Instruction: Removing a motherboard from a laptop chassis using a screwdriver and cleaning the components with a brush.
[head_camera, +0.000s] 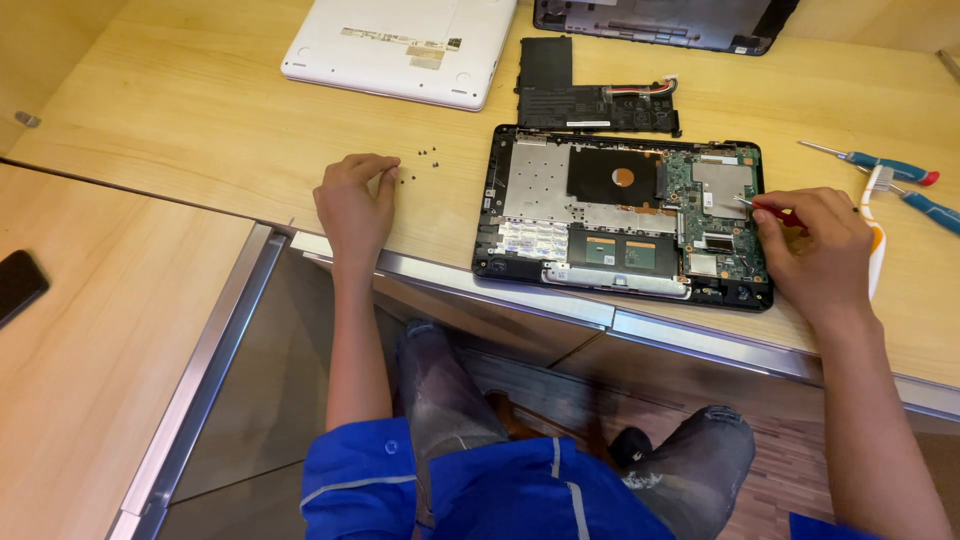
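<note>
An opened black laptop base (620, 215) lies on the wooden table, its green circuit board (715, 205) and metal shielding exposed. My right hand (815, 245) grips a red-handled screwdriver (770, 208) whose tip rests at the right side of the circuit board. My left hand (355, 200) rests on the table to the left of the laptop, fingertips pinched together beside several small loose screws (425, 155). Whether a screw is between the fingers cannot be seen.
A flat black battery (590, 95) lies behind the laptop base. A white laptop cover (400, 45) and a dark cover (660, 20) sit at the back. Two blue-handled screwdrivers (900, 180) and white-orange tweezers (877, 235) lie right. A black phone (18, 283) rests on the left.
</note>
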